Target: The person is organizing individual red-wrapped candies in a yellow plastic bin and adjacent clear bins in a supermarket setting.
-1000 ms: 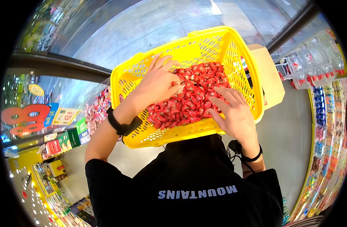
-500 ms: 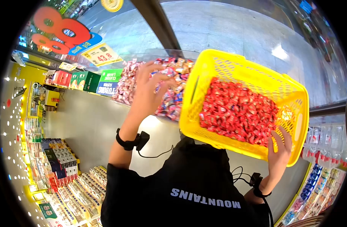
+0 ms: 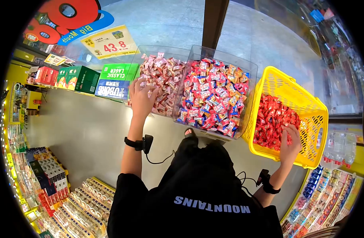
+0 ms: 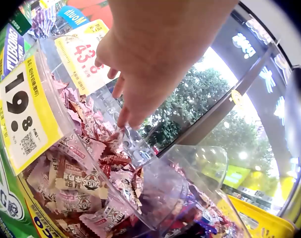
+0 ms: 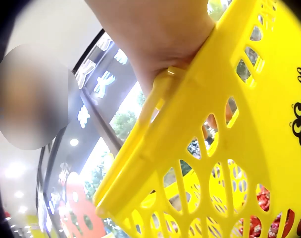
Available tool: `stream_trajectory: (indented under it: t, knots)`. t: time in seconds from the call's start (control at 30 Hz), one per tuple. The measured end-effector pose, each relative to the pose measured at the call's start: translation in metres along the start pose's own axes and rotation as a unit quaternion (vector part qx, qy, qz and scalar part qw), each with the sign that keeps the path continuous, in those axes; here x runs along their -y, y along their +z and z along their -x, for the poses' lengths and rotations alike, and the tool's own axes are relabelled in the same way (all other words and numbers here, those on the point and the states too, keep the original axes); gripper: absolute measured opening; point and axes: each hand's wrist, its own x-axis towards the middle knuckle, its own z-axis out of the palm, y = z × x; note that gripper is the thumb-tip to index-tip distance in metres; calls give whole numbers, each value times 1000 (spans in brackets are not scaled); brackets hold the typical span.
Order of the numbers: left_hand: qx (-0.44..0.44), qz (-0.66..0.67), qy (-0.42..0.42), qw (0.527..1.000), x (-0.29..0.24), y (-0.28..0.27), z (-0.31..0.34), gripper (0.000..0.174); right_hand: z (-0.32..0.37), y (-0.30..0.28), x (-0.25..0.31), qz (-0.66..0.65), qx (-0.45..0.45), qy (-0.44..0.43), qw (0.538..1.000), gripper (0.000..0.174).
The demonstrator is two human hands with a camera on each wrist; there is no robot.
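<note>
Over the left edge of a clear bin of pink-wrapped candies [image 3: 166,85], my left hand [image 3: 142,99] hovers with loosely bent fingers. In the left wrist view its fingertips point down close over the candies [image 4: 78,173], and nothing shows between them. My right hand [image 3: 290,144] reaches over the near rim of a yellow basket [image 3: 315,107], fingers lying by the red-wrapped candies [image 3: 271,119] inside. From the right wrist view, the basket wall [image 5: 185,134] hides that hand beyond the wrist.
Between the pink candies and the basket stands a clear bin of mixed candies [image 3: 213,95]. Beer cartons [image 3: 116,79] line the shelf at left, below a price sign [image 3: 110,41]. A window post [image 3: 214,23] rises behind the bins. Bottles [image 3: 338,144] stand at right.
The view has turned left, bringing both candy bins into sight. My left hand has moved from over the red candies to the pink ones. My right hand has shifted to the basket's near rim.
</note>
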Motion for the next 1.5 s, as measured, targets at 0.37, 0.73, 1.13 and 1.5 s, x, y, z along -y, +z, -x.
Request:
stream_trajectory:
  t: [0.37, 0.73, 1.13, 1.5]
  knots:
    - [-12, 135, 112, 984, -98, -50, -52, 29, -7, -2, 13, -9, 32, -3, 999, 34]
    - [96, 221, 214, 947, -234, 6, -13, 39, -46, -85, 7, 29, 102, -134, 985, 19]
    - [9, 49, 100, 994, -259, 49, 32, 42, -145, 41, -126, 130, 512, -266, 806, 29]
    - [33, 109, 77, 990, -256, 49, 28, 38, -144, 58, -127, 190, 469, -313, 803, 19]
